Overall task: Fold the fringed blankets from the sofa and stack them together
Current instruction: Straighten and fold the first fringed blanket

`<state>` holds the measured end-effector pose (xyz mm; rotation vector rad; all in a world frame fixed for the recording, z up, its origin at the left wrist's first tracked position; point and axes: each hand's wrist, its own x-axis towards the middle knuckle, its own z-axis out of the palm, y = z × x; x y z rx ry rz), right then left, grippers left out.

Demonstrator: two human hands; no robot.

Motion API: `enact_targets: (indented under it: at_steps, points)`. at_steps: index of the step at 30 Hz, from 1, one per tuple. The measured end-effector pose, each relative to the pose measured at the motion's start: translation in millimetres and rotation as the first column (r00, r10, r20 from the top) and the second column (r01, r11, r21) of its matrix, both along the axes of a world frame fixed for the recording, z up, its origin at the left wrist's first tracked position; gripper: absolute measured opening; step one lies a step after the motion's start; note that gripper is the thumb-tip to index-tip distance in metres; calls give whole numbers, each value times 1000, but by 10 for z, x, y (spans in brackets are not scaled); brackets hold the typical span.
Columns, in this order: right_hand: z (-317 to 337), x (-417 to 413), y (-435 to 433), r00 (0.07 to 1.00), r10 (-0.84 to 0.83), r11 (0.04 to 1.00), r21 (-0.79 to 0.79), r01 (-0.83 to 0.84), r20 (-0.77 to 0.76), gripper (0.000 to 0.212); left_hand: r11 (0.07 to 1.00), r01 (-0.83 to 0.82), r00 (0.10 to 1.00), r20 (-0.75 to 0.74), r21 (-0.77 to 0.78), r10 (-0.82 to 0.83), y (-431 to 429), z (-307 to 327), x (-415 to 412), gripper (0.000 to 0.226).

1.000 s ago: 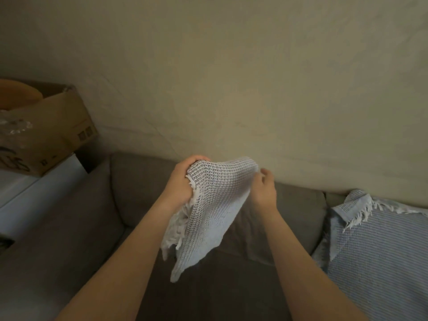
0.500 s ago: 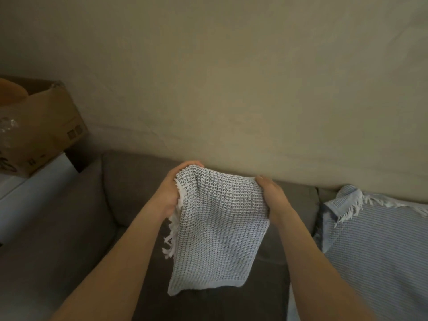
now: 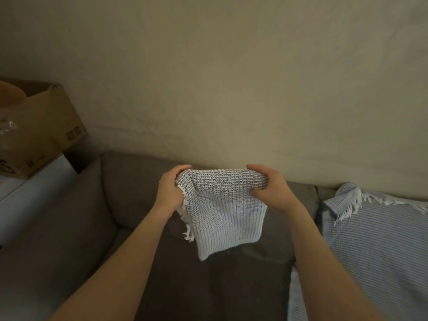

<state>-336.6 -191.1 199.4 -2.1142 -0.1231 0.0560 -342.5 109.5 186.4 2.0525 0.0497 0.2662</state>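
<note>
Gripping a folded blanket (image 3: 224, 209), both hands hover beside the sofa's (image 3: 129, 195) striped blanket (image 3: 375, 246).

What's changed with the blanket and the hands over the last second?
The right hand moved out to the right, spreading the small blanket from a bunched drape into a flat hanging panel. The left hand kept its grip on the fringed edge. The striped blanket stayed on the sofa.

The striped blanket (image 3: 375, 246) and cardboard box (image 3: 44, 128) are cut off by the picture's edges.
</note>
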Motion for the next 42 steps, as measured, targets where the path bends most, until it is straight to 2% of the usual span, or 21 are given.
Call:
enact_targets:
  at_steps: [4, 7, 9, 12, 13, 15, 17, 20, 22, 24, 25, 26, 28, 30, 32, 34, 35, 36, 38, 40, 42]
  points:
    - [21, -13, 46, 986, -155, 868, -469, 165, 61, 54, 985, 0, 997, -76, -173, -14, -35, 7, -7, 42]
    - [34, -52, 132, 973, -204, 764, -604, 227, 107, 32, 945, 45, 981, -163, -324, -103, -21, 59, -21, 39]
    - [9, -65, 158, 974, -170, 794, -565, 225, 149, 34, 870, 11, 970, -206, -492, -129, -34, 70, -63, 34]
    - [-7, -52, 208, 983, -137, 869, -462, 178, 121, 41, 639, -247, 936, -351, -729, -38, -97, 73, -62, 28]
    - [-6, -55, 239, 984, -136, 882, -437, 175, 119, 41, 591, -335, 909, -417, -733, -2, -144, 83, -40, 26]
    - [-5, -68, 297, 977, -124, 909, -375, 181, 171, 41, 591, -489, 837, -536, -641, 111, -240, 95, -20, 19]
    - [-2, -91, 347, 966, -102, 943, -287, 170, 236, 38, 551, -579, 785, -594, -601, 178, -301, 49, -23, 28]
    - [67, -129, 428, 943, -71, 972, -190, 139, 326, 31, 488, -596, 764, -637, -638, 99, -189, -503, 214, 76]
    - [124, -149, 465, 930, -70, 979, -156, 134, 361, 27, 394, -596, 783, -615, -700, 92, -165, -600, 272, 83]
    - [151, -153, 477, 934, -78, 984, -123, 127, 348, 28, 300, -565, 824, -546, -768, 155, -259, -210, 94, 66]
    - [151, -149, 475, 937, -83, 986, -109, 127, 341, 30, 281, -499, 866, -480, -819, 140, -323, 7, 1, 51]
    - [153, -150, 475, 936, -85, 987, -98, 126, 343, 32, 317, -433, 901, -409, -844, 141, -362, 137, -46, 39]
    - [172, -149, 486, 925, -87, 986, -101, 133, 369, 37, 496, -383, 921, -284, -779, 266, -411, 229, -43, 10]
    - [189, -124, 512, 911, -72, 979, -145, 141, 406, 44, 703, -422, 904, -205, -572, 376, -396, 153, -20, 48]
    - [201, -95, 547, 891, -32, 965, -219, 145, 453, 51, 862, -395, 916, -57, -319, 398, -467, 213, -48, 67]
    - [223, -88, 586, 870, 14, 946, -287, 147, 492, 55, 982, -188, 975, 121, -9, 187, -523, 269, -51, 71]
    - [237, -91, 603, 862, 28, 939, -308, 150, 507, 55, 991, -4, 988, 152, 133, -16, -534, 297, -25, 73]
    - [248, -97, 611, 852, 39, 937, -315, 151, 522, 52, 949, 177, 973, 96, 260, -208, -550, 341, -12, 78]
    - [293, -115, 622, 834, 50, 951, -281, 129, 549, 46, 818, 438, 896, -114, 372, -428, -591, 381, -38, 93]
    - [362, -143, 627, 819, 77, 975, -215, 57, 569, 42, 796, 405, 909, -100, 450, -405, -638, 373, -66, 92]
    - [454, -214, 634, 830, 103, 991, -132, -36, 548, 36, 834, 309, 937, 1, 458, -349, -656, 411, -48, 72]
